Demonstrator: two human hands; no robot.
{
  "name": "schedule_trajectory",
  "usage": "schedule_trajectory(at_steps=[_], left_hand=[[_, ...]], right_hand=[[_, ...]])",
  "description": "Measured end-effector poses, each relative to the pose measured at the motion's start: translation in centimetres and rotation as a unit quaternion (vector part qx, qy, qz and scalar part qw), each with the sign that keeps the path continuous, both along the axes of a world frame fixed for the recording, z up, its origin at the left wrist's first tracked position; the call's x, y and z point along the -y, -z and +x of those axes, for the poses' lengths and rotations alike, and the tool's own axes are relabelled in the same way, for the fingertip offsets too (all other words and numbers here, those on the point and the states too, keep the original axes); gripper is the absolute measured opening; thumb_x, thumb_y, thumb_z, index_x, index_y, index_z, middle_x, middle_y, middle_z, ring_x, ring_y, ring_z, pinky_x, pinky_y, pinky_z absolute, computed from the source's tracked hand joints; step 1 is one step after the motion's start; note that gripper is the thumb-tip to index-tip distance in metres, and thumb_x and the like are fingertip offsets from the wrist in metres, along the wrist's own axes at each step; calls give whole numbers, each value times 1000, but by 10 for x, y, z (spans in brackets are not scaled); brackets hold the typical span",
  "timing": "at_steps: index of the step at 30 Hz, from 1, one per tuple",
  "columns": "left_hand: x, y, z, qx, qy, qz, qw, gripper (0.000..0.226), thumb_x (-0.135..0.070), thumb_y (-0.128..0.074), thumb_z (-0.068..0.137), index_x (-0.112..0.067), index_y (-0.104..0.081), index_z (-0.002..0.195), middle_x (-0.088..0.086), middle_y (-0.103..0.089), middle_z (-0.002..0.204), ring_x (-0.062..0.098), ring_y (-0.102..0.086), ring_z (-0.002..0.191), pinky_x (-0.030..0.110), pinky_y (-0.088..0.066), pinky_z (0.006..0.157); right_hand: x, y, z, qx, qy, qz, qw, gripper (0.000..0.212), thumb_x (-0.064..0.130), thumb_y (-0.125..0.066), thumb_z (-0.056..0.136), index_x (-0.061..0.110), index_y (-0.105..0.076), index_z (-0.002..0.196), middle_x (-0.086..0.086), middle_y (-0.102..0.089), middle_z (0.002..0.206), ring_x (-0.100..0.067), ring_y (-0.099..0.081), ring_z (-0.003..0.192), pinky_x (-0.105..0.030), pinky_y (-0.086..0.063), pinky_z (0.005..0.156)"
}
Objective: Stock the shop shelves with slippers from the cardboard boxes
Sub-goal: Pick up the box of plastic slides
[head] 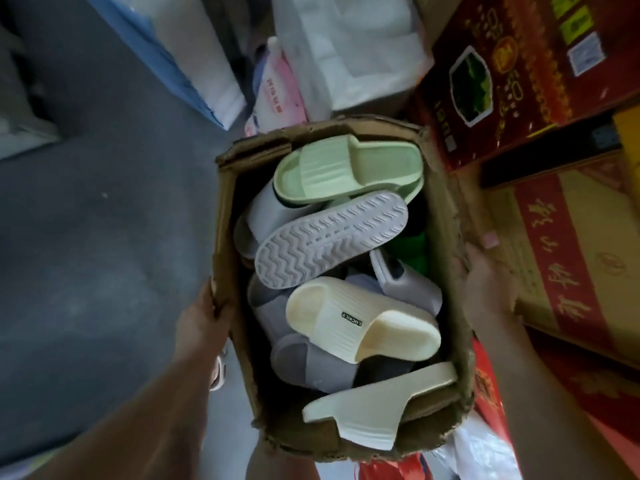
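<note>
We look straight down at a dull grey floor (pixel 104 220), with stock piled along its far and right edges. Between our hands is an open, ragged-rimmed cardboard box (pixel 225 209), held over the floor's right edge beside the piles.

Our left hand (pixel 202 306) grips the box's left wall and our right hand (pixel 485 278) grips the right wall. The right thumb lies along the rim, and the other fingers of both hands are hidden behind the cardboard.

The slippers are heaped loosely inside the box:
- a pale green slipper (pixel 346 168) at the far end
- a white slipper (pixel 329 237) just nearer than it, turned sole-up to show a wavy tread
- a cream slipper (pixel 360 320) in the middle
- a grey slipper (pixel 308 365) under the cream one
- an off-white slipper (pixel 374 403) tilted against the near wall

The cream slipper's strap carries a small black tab with pale letters, too small for us to read.

On the right stands a red carton (pixel 512 71) printed with gold characters, a green picture panel and a square code label. Nearer than it is a tan carton (pixel 561 258) with a red band of gold Chinese characters.

At the far side lie a white plastic bag (pixel 353 46) and a pink-and-white bag (pixel 277 95) with a line of red print that is blurred beyond reading.
</note>
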State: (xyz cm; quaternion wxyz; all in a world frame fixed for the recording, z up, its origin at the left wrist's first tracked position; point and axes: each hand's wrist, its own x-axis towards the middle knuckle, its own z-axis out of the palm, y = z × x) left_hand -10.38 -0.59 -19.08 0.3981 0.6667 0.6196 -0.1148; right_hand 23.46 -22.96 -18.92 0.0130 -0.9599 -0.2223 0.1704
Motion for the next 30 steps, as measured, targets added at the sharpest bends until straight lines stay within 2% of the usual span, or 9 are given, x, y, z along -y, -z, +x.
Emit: schedule_trajectory(at_steps=[2,4,9,13,15,19,23,28,30], left_hand=[[-16,-19,-21,4,-9,11,1000,44,-34,-52,76,-30,-53,119,6,-69,78,26,-67,68,37,-52,63],[-29,-39,-44,12,-20,42,999,33,-28,-53,76,-26,-59,108,5,-66,73,25,-63,63,35,-49,60],[-59,-73,-110,14,-81,86,993,17,-3,-61,81,-10,-66,96,5,-56,88,35,-61,83,35,-42,69],[-88,-99,-178,-27,-106,106,988,18,-10,-61,82,-16,-67,98,10,-63,97,36,-61,89,42,-48,75],[-103,-112,-217,-36,-128,97,986,17,-14,-61,82,-20,-66,97,11,-64,93,36,-62,88,42,-49,75],[-124,-131,-291,18,-214,96,972,20,-31,-54,71,-27,-67,85,7,-65,78,31,-65,72,41,-54,66],[-150,-150,-373,47,-281,113,952,13,-31,-58,77,-34,-66,87,3,-67,84,27,-65,81,38,-52,67],[-184,-190,-465,76,-375,150,912,17,-37,-55,71,-39,-61,87,-2,-66,89,25,-62,83,41,-52,73],[-195,-206,-499,92,-431,165,882,29,-34,-62,72,-42,-61,100,-10,-65,92,19,-62,83,36,-51,77]], right_hand=[[-12,-24,-24,25,-17,21,999,24,14,-65,88,3,-65,110,-30,-66,81,-47,-64,74,-44,-49,69],[-29,-45,-48,25,-30,34,999,23,12,-66,87,1,-66,107,-31,-65,76,-47,-63,70,-43,-48,66],[-86,-84,-107,-1,-67,54,996,19,12,-64,86,1,-64,101,-31,-65,82,-49,-63,75,-49,-52,67],[-147,-120,-153,2,-107,54,993,20,11,-66,85,-1,-65,102,-34,-64,78,-52,-62,75,-49,-50,67],[-177,-137,-176,4,-136,64,989,23,11,-65,87,0,-66,106,-36,-64,80,-53,-62,76,-49,-49,68],[-238,-169,-230,2,-187,79,979,21,13,-64,88,4,-67,107,-33,-65,84,-50,-62,81,-47,-48,68],[-314,-190,-303,4,-256,92,962,17,12,-64,88,3,-65,103,-33,-65,83,-51,-62,79,-45,-46,66],[-414,-201,-394,-13,-322,94,942,19,18,-62,90,8,-66,105,-30,-66,91,-49,-62,87,-46,-47,73],[-453,-208,-432,-19,-358,107,927,21,17,-62,88,7,-64,107,-30,-66,94,-48,-62,88,-45,-47,73]])
